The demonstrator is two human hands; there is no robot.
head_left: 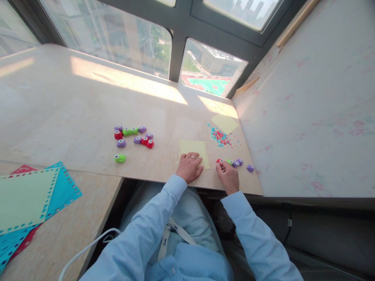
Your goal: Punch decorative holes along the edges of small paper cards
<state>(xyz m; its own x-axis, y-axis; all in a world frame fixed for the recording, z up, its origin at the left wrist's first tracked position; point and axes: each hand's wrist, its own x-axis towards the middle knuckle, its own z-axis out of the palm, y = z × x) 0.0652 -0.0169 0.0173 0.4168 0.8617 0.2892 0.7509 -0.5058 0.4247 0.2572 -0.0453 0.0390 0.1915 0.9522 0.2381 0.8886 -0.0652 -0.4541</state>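
Note:
My left hand [190, 168] lies on a pale yellow sheet of paper [191, 146], fingers stretched out and pressing it to the tabletop. Small punched holes run along the sheet's edges. To the right, my right hand [228, 177] is closed, its fingertips curled at a red craft punch [219, 160] partly hidden behind them. Just past those fingers sit a green craft punch [229, 162] and purple craft punches [236, 164]; another purple one [250, 168] stands apart further right.
Blue and red paper bits [220, 137] lie scattered near another yellow sheet [225, 124]. Several red, green and purple punches [134, 131] stand left of centre. Yellow, blue and red sheets with punched edges [29, 195] overlap at lower left, near a white cable [88, 248]. A wall [307, 128] bounds the right.

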